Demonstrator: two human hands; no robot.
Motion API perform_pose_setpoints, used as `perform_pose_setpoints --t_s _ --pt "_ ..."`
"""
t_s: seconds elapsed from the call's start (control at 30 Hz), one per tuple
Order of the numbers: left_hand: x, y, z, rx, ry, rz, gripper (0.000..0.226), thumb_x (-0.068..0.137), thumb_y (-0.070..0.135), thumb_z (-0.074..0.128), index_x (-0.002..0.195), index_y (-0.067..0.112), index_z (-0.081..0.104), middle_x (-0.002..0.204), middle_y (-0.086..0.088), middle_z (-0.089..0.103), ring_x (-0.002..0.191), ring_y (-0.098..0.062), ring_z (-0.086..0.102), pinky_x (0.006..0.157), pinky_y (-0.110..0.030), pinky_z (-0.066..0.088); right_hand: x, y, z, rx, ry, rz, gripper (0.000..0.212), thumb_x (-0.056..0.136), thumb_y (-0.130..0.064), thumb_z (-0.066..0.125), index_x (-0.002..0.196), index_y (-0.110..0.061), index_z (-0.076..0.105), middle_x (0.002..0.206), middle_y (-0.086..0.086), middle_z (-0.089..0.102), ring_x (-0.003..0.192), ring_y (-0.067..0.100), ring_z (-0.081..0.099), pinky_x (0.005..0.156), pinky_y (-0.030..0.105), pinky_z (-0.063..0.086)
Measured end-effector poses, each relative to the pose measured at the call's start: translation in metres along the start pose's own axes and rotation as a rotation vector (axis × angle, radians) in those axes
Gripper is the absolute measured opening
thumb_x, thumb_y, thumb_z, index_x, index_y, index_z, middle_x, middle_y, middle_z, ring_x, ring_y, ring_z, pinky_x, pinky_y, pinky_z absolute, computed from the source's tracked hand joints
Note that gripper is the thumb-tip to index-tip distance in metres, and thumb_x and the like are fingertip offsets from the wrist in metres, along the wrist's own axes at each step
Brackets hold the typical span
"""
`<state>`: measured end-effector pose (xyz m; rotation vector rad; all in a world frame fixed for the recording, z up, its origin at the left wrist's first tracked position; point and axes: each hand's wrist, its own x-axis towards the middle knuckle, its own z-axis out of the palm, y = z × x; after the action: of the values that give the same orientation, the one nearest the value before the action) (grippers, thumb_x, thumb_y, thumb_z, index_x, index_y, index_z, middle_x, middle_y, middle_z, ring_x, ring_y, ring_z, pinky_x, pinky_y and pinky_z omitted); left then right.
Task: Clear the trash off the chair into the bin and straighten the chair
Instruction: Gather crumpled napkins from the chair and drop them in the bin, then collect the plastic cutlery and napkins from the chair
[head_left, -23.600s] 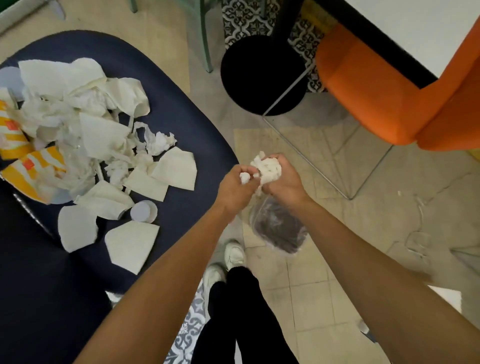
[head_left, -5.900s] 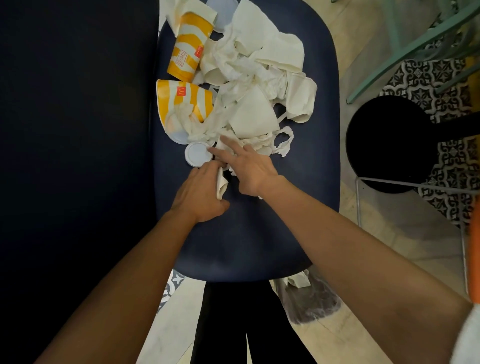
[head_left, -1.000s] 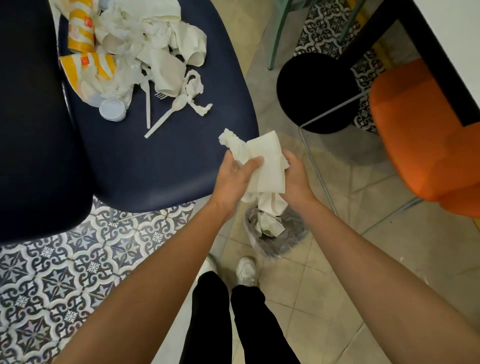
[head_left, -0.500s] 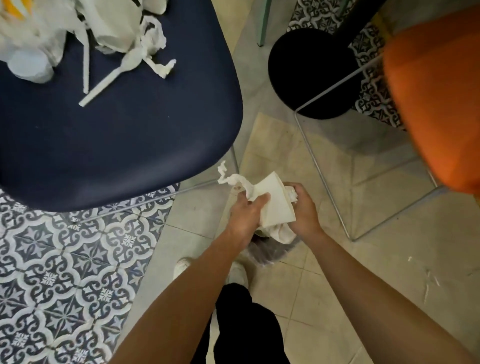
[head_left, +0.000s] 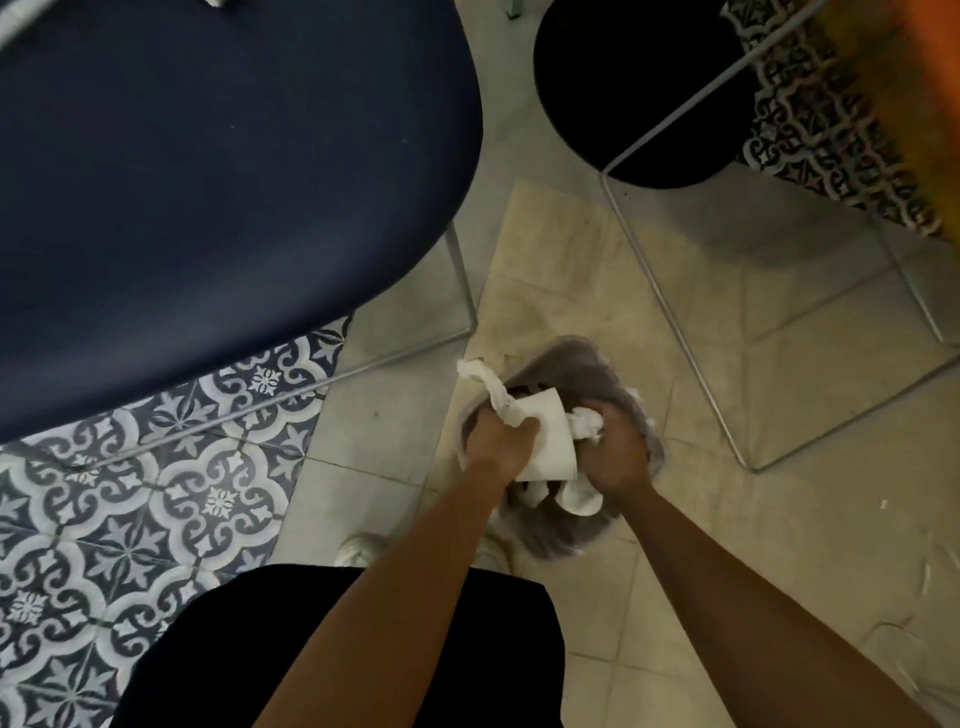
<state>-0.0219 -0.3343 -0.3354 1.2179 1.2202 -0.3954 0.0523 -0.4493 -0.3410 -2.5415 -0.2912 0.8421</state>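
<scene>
Both my hands hold a bundle of white paper trash (head_left: 546, 435) down at the mouth of the bin (head_left: 582, 364), a small bin lined with a clear plastic bag on the floor. My left hand (head_left: 498, 439) grips the flat paper and a twisted strip of napkin. My right hand (head_left: 615, 452) grips the crumpled part on the other side. More white scraps lie inside the bin below the bundle. The dark blue chair (head_left: 218, 182) fills the upper left; the rest of its trash is out of frame.
A black round table base (head_left: 639, 88) stands at the upper middle, with thin metal chair legs (head_left: 670, 312) crossing the beige tiles. An orange seat (head_left: 935, 78) blurs the top right corner. Patterned tiles (head_left: 130, 493) lie under the blue chair. My shoes (head_left: 358, 551) are beside the bin.
My hands have carried the paper bundle from above the floor down into the bin's mouth. My view has dropped, so the trash on the chair has slid out of sight.
</scene>
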Motion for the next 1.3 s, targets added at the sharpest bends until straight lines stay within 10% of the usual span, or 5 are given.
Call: perform_pose_setpoints --t_s 0.3,0.6,1.1,1.3 --pt "0.009 -0.001 0.024 0.728 -0.174 0.043 0.075 0.097 0.039 0.039 0.146 -0.001 0.001 0.154 -0.020 0.007 0.142 -0.036 0.014 0.116 -0.043 0.019 0.014 -0.003 -0.001 -0.070 -0.165 0.115 0.052 0.089 -0.011 0.057 0.139 -0.010 0.042 0.141 0.014 0.048 0.130 0.031 0.044 0.104 0.033 0.034" --pt "0.004 0.001 0.021 0.852 -0.285 0.075 0.043 0.097 0.028 0.040 0.132 0.002 0.042 0.136 -0.019 0.043 0.126 -0.032 0.041 0.104 -0.039 0.038 0.020 -0.012 -0.001 -0.053 -0.233 0.113 0.045 0.087 -0.005 0.057 0.131 -0.012 0.051 0.137 0.008 0.051 0.126 0.025 0.048 0.099 0.029 0.039" --pt "-0.136 0.056 -0.060 0.531 0.083 0.447 0.039 0.079 0.024 0.064 0.117 0.020 0.057 0.108 -0.002 0.065 0.099 -0.019 0.060 0.080 -0.025 0.046 -0.079 -0.117 -0.072 0.011 -0.188 0.067 0.034 0.086 -0.003 0.055 0.119 -0.011 0.058 0.127 0.006 0.056 0.118 0.022 0.052 0.095 0.027 0.040" --pt "-0.203 0.093 -0.111 0.434 0.201 0.571 0.030 0.082 0.024 0.064 0.110 0.017 0.059 0.100 0.000 0.066 0.092 -0.015 0.058 0.070 -0.018 0.036 -0.112 -0.195 -0.117 0.024 -0.133 -0.070 0.024 0.087 -0.002 0.053 0.109 -0.009 0.059 0.101 -0.003 0.051 0.092 0.012 0.053 0.066 0.009 0.034"
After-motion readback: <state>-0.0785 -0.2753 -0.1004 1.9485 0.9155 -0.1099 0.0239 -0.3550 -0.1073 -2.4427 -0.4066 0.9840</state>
